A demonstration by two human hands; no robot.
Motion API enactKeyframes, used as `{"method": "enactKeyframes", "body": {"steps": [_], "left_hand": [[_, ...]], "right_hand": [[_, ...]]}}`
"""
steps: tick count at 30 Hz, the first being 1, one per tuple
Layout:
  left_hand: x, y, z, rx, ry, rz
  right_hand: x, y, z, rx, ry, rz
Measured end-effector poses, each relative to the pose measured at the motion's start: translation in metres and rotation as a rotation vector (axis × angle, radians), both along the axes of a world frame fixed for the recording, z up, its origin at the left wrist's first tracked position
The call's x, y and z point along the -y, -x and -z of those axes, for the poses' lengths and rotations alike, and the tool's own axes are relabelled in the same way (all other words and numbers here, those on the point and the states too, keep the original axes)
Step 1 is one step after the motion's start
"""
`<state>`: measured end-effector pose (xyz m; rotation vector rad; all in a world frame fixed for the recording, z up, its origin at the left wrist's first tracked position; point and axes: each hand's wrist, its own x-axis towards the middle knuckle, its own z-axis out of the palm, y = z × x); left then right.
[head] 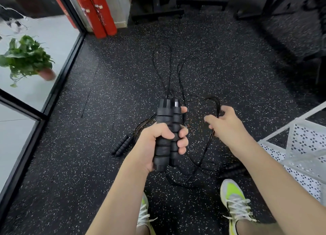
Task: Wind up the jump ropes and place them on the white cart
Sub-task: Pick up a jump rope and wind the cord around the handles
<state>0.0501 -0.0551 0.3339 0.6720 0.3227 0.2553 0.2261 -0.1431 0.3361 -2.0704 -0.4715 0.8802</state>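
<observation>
Black speckled rubber gym floor [105,164]. Left hand [158,143] clenched around two black foam jump-rope handles [167,134], held upright together. Right hand [227,123] pinches a loop of thin black cord [216,102]. Second handle pair [121,145] lies on floor; white perforated cart [303,155] at right.

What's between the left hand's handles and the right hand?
Head view: bare speckled floor behind the gap between the held handles and right hand; thin black cord loops near the right hand.
</observation>
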Motion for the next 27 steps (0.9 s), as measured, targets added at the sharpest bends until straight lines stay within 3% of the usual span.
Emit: {"method": "enactKeyframes", "body": {"steps": [2, 5, 9, 14, 17, 21, 25, 27], "left_hand": [[0.001, -0.002, 0.001, -0.010, -0.015, 0.035], [0.005, -0.003, 0.002, -0.014, -0.031, 0.094], [0.010, -0.005, 0.001, -0.061, -0.073, 0.185], [0.012, -0.006, 0.005, -0.234, -0.253, 0.280], [0.010, -0.001, 0.004, -0.301, -0.336, 0.327], [0.004, 0.001, 0.003, -0.464, -0.604, 0.301], [-0.002, -0.002, 0.007, -0.560, -0.681, 0.092], [-0.001, -0.006, 0.009, -0.557, -0.601, -0.073]], "right_hand": [[0.001, -0.003, 0.001, 0.002, 0.076, -0.021], [0.003, -0.003, -0.001, 0.054, 0.000, -0.061], [0.007, -0.002, -0.007, 0.421, -0.293, -0.312], [0.009, -0.007, -0.007, 0.723, -0.264, -0.582], [0.013, -0.014, -0.007, 0.750, -0.237, -0.650], [0.019, -0.018, -0.018, 0.606, -0.097, -0.608], [0.021, -0.014, -0.025, 0.561, -0.163, -0.534], [0.020, -0.010, -0.027, 0.539, -0.247, -0.489]]}}
